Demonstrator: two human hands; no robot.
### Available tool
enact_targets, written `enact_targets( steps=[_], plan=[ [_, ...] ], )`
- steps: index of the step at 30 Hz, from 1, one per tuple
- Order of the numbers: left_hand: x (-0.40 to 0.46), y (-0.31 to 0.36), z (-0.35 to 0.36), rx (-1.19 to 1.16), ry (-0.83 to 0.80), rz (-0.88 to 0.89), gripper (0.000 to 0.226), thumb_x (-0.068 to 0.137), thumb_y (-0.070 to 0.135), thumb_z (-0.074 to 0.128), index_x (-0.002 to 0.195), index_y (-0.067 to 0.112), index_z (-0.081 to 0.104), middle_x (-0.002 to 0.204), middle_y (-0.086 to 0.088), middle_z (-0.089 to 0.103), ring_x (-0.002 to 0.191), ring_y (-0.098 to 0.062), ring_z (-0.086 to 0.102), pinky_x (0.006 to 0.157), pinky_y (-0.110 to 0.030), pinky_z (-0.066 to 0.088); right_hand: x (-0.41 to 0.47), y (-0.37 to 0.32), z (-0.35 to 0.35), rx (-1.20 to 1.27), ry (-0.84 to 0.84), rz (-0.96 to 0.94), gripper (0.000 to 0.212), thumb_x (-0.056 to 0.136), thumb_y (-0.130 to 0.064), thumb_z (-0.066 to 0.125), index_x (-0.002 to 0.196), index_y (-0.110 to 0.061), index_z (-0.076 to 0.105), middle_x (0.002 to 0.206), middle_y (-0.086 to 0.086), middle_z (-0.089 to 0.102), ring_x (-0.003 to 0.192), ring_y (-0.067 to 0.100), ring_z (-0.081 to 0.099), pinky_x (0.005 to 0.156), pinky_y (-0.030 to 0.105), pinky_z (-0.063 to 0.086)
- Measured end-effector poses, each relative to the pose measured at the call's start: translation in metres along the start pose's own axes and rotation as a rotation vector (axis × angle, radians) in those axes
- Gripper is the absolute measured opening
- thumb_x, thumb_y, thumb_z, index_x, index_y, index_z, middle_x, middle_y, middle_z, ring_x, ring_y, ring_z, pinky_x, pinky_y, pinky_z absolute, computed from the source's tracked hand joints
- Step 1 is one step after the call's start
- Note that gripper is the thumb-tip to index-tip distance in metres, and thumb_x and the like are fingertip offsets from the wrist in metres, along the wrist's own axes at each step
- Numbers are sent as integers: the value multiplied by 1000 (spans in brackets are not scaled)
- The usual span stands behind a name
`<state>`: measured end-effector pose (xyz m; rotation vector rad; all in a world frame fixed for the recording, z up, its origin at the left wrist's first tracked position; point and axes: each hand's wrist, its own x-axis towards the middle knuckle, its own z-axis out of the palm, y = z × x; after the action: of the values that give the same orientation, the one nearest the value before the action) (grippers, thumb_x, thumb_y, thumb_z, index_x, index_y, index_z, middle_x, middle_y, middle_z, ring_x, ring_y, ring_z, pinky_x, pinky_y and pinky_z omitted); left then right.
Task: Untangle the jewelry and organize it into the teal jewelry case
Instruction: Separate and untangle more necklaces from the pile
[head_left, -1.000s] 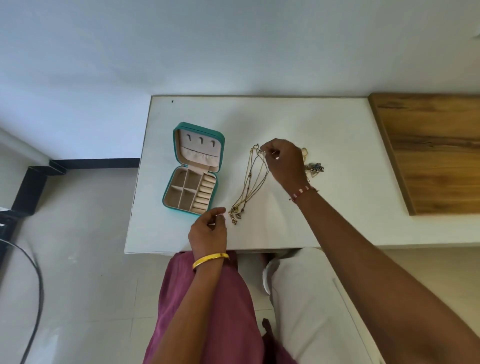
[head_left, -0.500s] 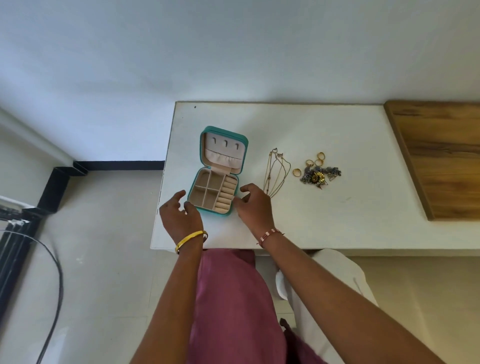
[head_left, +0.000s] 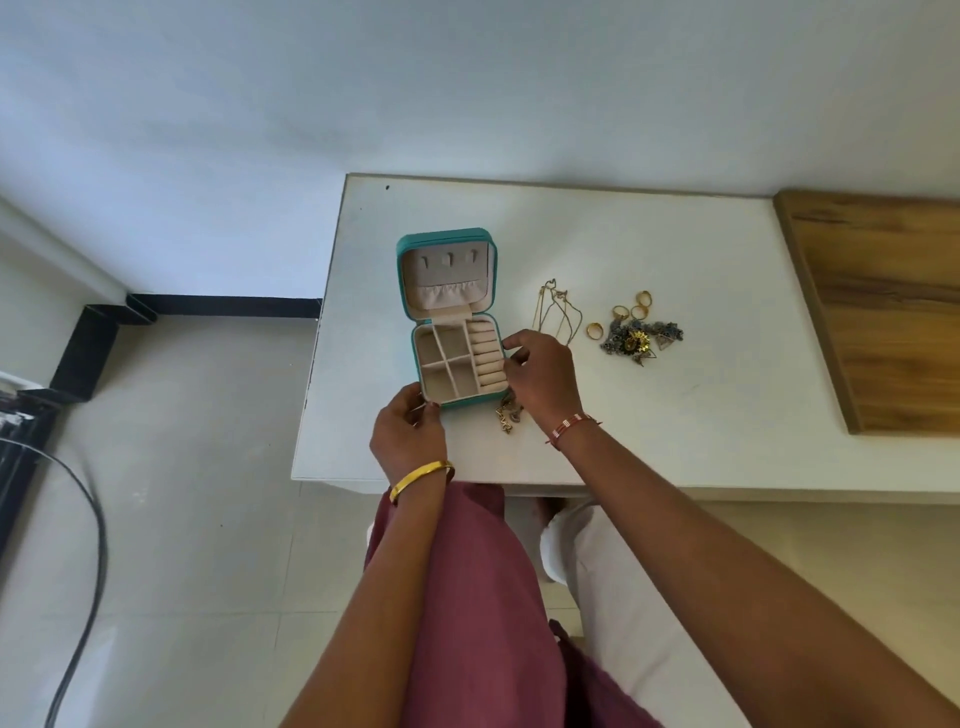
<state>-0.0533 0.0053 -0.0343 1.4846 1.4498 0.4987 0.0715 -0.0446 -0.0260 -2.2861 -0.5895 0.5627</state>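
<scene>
The teal jewelry case (head_left: 450, 240) lies open on the white table (head_left: 675, 415), lid up, its beige compartments showing nothing inside. My left hand (head_left: 408, 434) grips the case's near left corner. My right hand (head_left: 540, 376) holds its right side, fingers on the rim. Thin gold chain necklaces (head_left: 558, 312) lie just right of the case, partly under my right hand; their pendants (head_left: 506, 415) show near the wrist. Further right are several gold rings (head_left: 631, 310) and a tangled clump of dark and gold jewelry (head_left: 641, 338).
A wooden board (head_left: 883, 312) covers the table's right end. The table's left edge (head_left: 317, 332) runs close to the case, with tiled floor below. A black cable (head_left: 88, 571) and dark frame (head_left: 83, 353) are on the floor at left. My lap is under the near edge.
Both hands let go of the necklaces and moved to the case. The case has turned from tilted to square and sits nearer the necklaces.
</scene>
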Motion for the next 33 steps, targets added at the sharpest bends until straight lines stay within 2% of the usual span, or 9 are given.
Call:
enact_targets(
  steps=[3,8,11,14,17,19,24,27,33],
  plan=[
    [-3,5,0,-26,4,-20,28,83,6,61,110,10,65,106,-11,68,89,-16,60,84,-15,37,1,0,1,7,6,-10,25,87,0,55,112,-3,62,98,17,67,76,23,60,74,24,47],
    [-7,3,-2,-101,34,-96,29,86,11,58,116,10,59,112,-11,65,92,-19,60,91,-25,43,-5,7,-9,107,83,-17,23,87,-1,56,108,-4,64,92,15,68,71,16,58,60,9,45],
    [-15,0,-3,-195,108,-148,17,87,12,57,103,17,60,93,-4,63,84,-22,62,90,-41,51,-13,24,-21,213,210,32,18,86,0,57,99,-4,67,92,13,69,77,23,65,75,36,57],
    [-30,3,2,-219,89,-104,12,87,11,55,85,23,55,72,5,57,69,-18,59,82,-43,54,-23,44,-29,200,256,87,14,85,0,58,95,-4,68,93,13,69,82,27,66,81,40,55],
    [-41,9,12,-171,-41,-22,13,86,11,55,81,24,54,70,0,57,74,-28,59,77,-42,54,-30,56,-31,90,226,64,15,84,-1,61,96,-2,69,97,14,69,90,26,65,82,22,47],
    [-45,10,19,-127,-121,19,11,86,11,55,83,21,56,70,-2,58,74,-29,60,74,-39,54,-32,57,-30,39,204,21,15,84,-3,62,97,-2,68,98,15,68,92,24,63,80,19,43],
    [-45,8,25,-26,-202,65,11,87,8,54,86,19,57,69,2,56,72,-22,58,67,-23,48,-38,49,-13,-136,97,-193,19,85,-6,61,103,-3,66,98,16,63,89,25,59,73,22,42],
    [-42,7,25,-39,-184,28,11,87,9,53,86,19,58,72,0,58,76,-24,60,73,-28,51,-40,42,-6,-219,59,-284,20,87,-6,57,105,-3,66,100,17,61,96,29,56,76,32,47],
    [-36,5,25,-90,-139,-44,11,87,8,52,90,15,60,82,-7,62,71,-19,59,79,-34,53,-43,41,-7,-309,19,-315,21,87,-15,59,104,-4,65,100,16,60,97,27,53,74,31,44]
  ],
)
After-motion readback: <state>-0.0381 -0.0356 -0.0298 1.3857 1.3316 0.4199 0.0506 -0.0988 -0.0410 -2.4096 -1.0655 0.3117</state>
